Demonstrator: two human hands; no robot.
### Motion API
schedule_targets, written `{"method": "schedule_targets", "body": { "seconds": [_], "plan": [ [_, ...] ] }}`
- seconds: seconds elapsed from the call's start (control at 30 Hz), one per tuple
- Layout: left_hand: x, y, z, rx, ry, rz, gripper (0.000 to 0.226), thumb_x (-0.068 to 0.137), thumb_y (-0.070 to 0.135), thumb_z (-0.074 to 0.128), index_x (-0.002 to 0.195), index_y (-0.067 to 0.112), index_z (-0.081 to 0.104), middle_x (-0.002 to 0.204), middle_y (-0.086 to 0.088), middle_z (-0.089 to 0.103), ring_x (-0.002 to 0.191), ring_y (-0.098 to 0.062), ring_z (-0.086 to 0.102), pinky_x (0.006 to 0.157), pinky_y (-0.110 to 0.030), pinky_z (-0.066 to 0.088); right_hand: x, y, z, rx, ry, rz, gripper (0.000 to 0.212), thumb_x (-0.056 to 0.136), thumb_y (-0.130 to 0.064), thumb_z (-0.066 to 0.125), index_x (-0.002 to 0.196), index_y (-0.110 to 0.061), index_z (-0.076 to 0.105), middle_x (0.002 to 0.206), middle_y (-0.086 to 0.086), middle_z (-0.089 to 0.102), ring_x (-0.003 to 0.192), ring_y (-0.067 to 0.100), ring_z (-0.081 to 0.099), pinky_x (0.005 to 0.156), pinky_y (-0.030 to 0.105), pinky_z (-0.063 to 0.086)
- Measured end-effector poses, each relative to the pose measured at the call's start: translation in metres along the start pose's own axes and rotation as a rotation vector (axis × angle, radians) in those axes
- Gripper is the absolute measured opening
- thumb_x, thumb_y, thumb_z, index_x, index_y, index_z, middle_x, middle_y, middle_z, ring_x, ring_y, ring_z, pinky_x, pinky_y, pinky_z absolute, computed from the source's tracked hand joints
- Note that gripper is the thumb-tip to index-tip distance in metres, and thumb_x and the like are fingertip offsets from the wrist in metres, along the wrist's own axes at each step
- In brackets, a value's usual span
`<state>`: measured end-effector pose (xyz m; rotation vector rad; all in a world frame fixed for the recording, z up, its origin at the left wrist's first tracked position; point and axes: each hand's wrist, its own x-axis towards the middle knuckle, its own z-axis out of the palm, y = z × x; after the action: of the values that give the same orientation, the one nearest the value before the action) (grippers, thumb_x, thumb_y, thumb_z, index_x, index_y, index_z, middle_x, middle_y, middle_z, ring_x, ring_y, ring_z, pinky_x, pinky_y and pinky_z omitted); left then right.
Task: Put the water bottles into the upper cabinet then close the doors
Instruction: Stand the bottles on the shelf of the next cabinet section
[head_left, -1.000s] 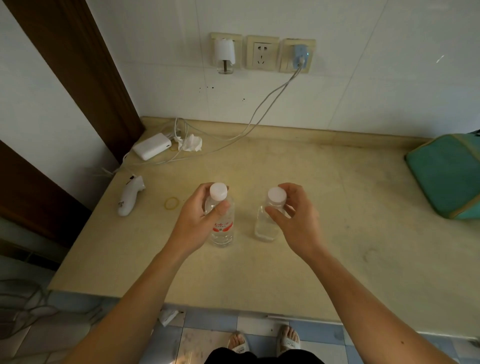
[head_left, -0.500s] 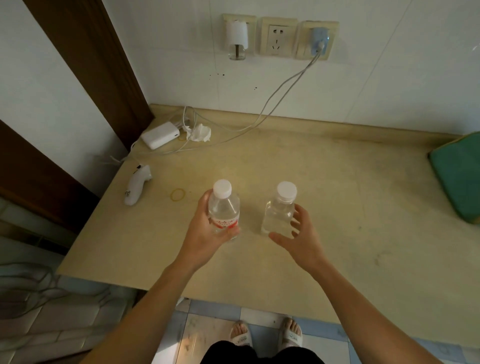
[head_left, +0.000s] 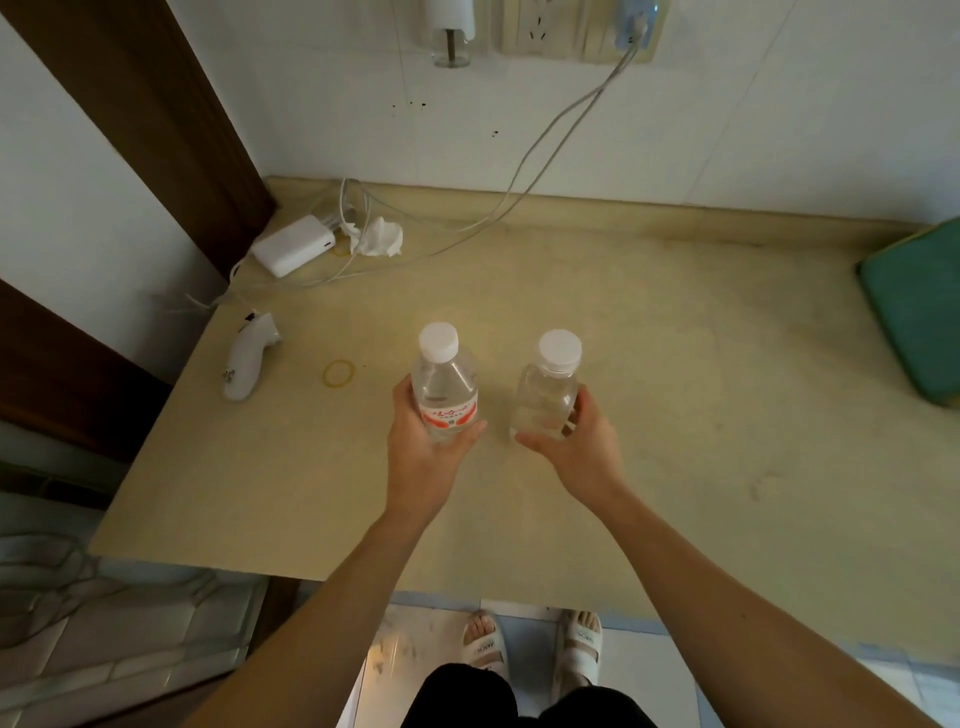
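Two clear water bottles with white caps are upright over the beige counter (head_left: 649, 364). The left one, a bottle with a red label (head_left: 445, 391), sits in my left hand (head_left: 426, 447), whose fingers and thumb curl round its lower half. The unlabelled bottle (head_left: 546, 389) is gripped low on its body by my right hand (head_left: 576, 447). Both bottles appear lifted a little off the counter. No cabinet is in view.
A white controller (head_left: 247, 361) and a rubber band (head_left: 338, 372) lie left of the bottles. A white charger brick (head_left: 293, 252), cables and a crumpled tissue (head_left: 382, 238) sit in the back left corner. A green cushion (head_left: 914, 306) lies at the right edge. Wall sockets are above.
Both hands slid from the bottle caps down to the bodies and closed round them. The bottles have risen slightly, and the view has moved closer to the wall.
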<state>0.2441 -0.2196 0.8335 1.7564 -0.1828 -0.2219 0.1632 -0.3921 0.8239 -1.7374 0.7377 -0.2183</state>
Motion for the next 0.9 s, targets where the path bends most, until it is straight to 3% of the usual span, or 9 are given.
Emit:
{"method": "schedule_targets", "body": {
  "seconds": [0.13, 0.23, 0.37, 0.43, 0.53, 0.63, 0.77, 0.9],
  "plan": [
    [0.004, 0.011, 0.003, -0.034, -0.028, 0.035, 0.064, 0.070, 0.027, 0.092, 0.115, 0.043, 0.049, 0.105, 0.022, 0.069, 0.094, -0.001, 0.069, 0.075, -0.016, 0.054, -0.012, -0.018, -0.010, 0.038, 0.055, -0.020, 0.058, 0.064, -0.029, 0.091, 0.107, -0.044, 0.056, 0.099, -0.024, 0.072, 0.093, -0.003, 0.068, 0.073, 0.013, 0.053],
    [0.012, 0.035, 0.010, -0.074, -0.071, 0.092, 0.064, 0.067, 0.029, 0.093, 0.116, 0.039, 0.052, 0.106, 0.017, 0.071, 0.095, -0.005, 0.070, 0.077, -0.018, 0.054, -0.022, -0.044, -0.030, 0.069, 0.109, -0.081, 0.055, 0.063, -0.032, 0.091, 0.107, -0.040, 0.058, 0.099, -0.023, 0.071, 0.091, -0.003, 0.068, 0.070, 0.012, 0.052],
    [0.019, 0.093, 0.028, -0.111, -0.178, 0.223, 0.066, 0.066, 0.031, 0.093, 0.117, 0.047, 0.053, 0.110, 0.014, 0.071, 0.100, -0.007, 0.070, 0.081, -0.022, 0.056, -0.037, -0.083, -0.071, 0.143, 0.207, -0.169, 0.055, 0.068, -0.021, 0.091, 0.112, -0.031, 0.060, 0.102, -0.015, 0.072, 0.097, 0.002, 0.069, 0.076, 0.020, 0.056],
    [0.019, 0.128, 0.039, -0.135, -0.237, 0.296, 0.068, 0.068, 0.033, 0.093, 0.122, 0.042, 0.053, 0.114, 0.012, 0.071, 0.105, -0.009, 0.070, 0.087, -0.030, 0.057, -0.045, -0.105, -0.093, 0.165, 0.259, -0.225, 0.055, 0.069, -0.020, 0.091, 0.114, -0.028, 0.060, 0.106, -0.010, 0.072, 0.099, 0.006, 0.070, 0.079, 0.023, 0.057],
    [0.017, 0.185, 0.054, -0.170, -0.317, 0.408, 0.074, 0.068, 0.034, 0.093, 0.130, 0.032, 0.053, 0.118, 0.009, 0.071, 0.109, -0.012, 0.069, 0.092, -0.038, 0.055, -0.060, -0.140, -0.124, 0.192, 0.336, -0.336, 0.054, 0.071, -0.022, 0.091, 0.112, -0.037, 0.059, 0.108, -0.015, 0.071, 0.100, 0.007, 0.069, 0.074, 0.016, 0.056],
    [0.011, 0.241, 0.066, -0.203, -0.359, 0.505, 0.073, 0.068, 0.034, 0.092, 0.130, 0.030, 0.054, 0.118, 0.012, 0.071, 0.108, -0.007, 0.069, 0.089, -0.030, 0.055, -0.076, -0.179, -0.155, 0.187, 0.400, -0.451, 0.053, 0.073, -0.025, 0.089, 0.107, -0.049, 0.056, 0.102, -0.032, 0.068, 0.098, 0.004, 0.068, 0.074, 0.014, 0.054],
    [-0.004, 0.315, 0.074, -0.275, -0.364, 0.632, 0.067, 0.066, 0.041, 0.090, 0.124, 0.034, 0.057, 0.114, 0.018, 0.071, 0.104, -0.002, 0.069, 0.080, -0.010, 0.052, -0.098, -0.226, -0.199, 0.186, 0.479, -0.572, 0.046, 0.075, -0.030, 0.088, 0.107, -0.047, 0.059, 0.099, -0.016, 0.073, 0.095, 0.003, 0.069, 0.074, 0.013, 0.053],
    [-0.016, 0.394, 0.080, -0.339, -0.381, 0.778, 0.058, 0.070, 0.034, 0.086, 0.122, 0.033, 0.058, 0.112, 0.018, 0.072, 0.101, -0.003, 0.070, 0.078, -0.018, 0.056, -0.116, -0.278, -0.247, 0.176, 0.521, -0.703, 0.040, 0.075, -0.024, 0.087, 0.106, -0.036, 0.064, 0.094, -0.015, 0.075, 0.090, -0.003, 0.068, 0.071, 0.007, 0.049]
  ]
}}
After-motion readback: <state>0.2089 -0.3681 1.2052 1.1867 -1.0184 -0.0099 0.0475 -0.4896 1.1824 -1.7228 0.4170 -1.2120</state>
